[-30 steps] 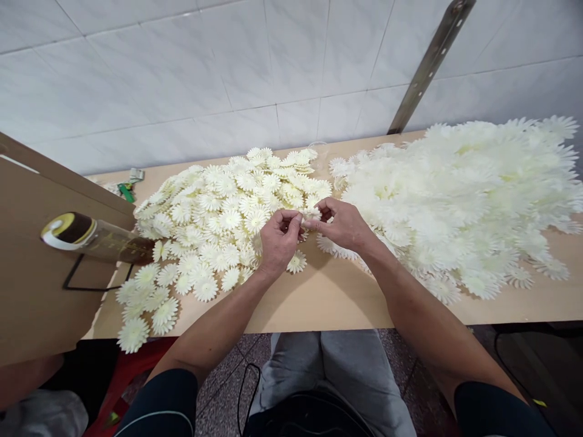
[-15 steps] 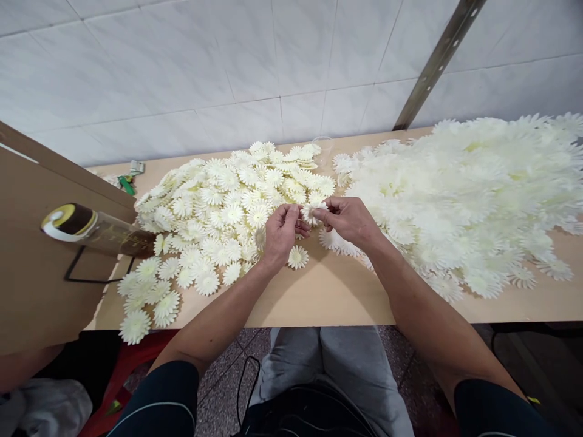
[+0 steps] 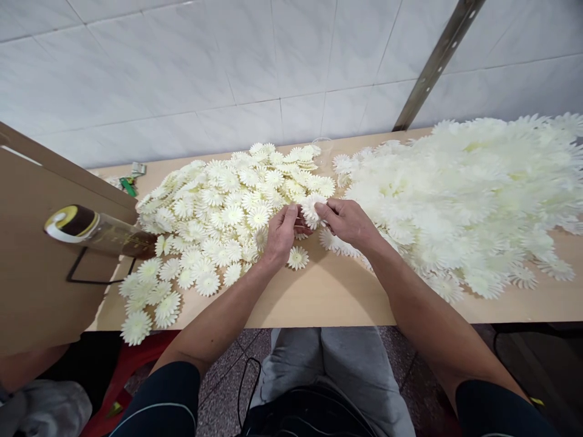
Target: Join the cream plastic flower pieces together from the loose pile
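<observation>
Pinching a daisy-like artificial flower head (image 3: 311,210) by its right side: right hand (image 3: 348,221), thumb over the petals. Left hand (image 3: 280,237) is at the flower's left, fingers curled; can't tell if it grips or just steadies. Flower is held up at the front right of the cream flower pile (image 3: 232,188). Whiter flower pile (image 3: 464,212) sits right of that pile, loose flower head (image 3: 297,258) just in front. My take: light pinch near the centre, petals flat, none creased under the thumb.
</observation>
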### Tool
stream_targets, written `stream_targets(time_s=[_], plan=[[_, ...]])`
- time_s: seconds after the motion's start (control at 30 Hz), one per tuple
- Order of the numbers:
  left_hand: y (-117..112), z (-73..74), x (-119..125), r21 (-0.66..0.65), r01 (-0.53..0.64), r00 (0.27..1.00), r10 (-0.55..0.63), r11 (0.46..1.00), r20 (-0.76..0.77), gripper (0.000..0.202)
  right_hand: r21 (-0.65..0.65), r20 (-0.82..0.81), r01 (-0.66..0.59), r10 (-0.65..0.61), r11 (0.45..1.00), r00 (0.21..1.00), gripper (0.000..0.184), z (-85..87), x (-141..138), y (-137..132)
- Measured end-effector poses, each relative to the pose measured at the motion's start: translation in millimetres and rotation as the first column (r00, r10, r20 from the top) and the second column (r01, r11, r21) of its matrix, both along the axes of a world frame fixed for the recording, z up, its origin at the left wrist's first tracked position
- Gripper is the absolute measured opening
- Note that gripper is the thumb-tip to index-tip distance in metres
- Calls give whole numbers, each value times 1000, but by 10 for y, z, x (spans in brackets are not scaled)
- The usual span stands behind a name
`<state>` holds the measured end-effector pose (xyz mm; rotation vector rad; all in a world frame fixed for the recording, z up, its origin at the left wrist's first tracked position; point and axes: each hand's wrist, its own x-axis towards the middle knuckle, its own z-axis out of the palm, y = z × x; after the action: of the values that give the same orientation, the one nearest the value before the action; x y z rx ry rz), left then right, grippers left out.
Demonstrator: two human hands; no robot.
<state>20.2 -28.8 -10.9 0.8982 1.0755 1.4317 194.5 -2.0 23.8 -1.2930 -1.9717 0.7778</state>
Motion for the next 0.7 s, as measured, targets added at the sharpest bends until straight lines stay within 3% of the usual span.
stream_targets(time_s=[0.17,0.47,0.7], plan=[[-23,42,-10,3,52,999,-52,999,-1,56,-51,-58,17,-20,999,998,61,-32,-36,6],[-14,72,-61,13,89,993,-88,996,-79,46,-246,-173,-53,10,968,985,78,-141,5,85],[-11,96,-60,-8,-1,999,1,1000,-43,39,-354,-317,-272,159,895,935,55,32,48,31]])
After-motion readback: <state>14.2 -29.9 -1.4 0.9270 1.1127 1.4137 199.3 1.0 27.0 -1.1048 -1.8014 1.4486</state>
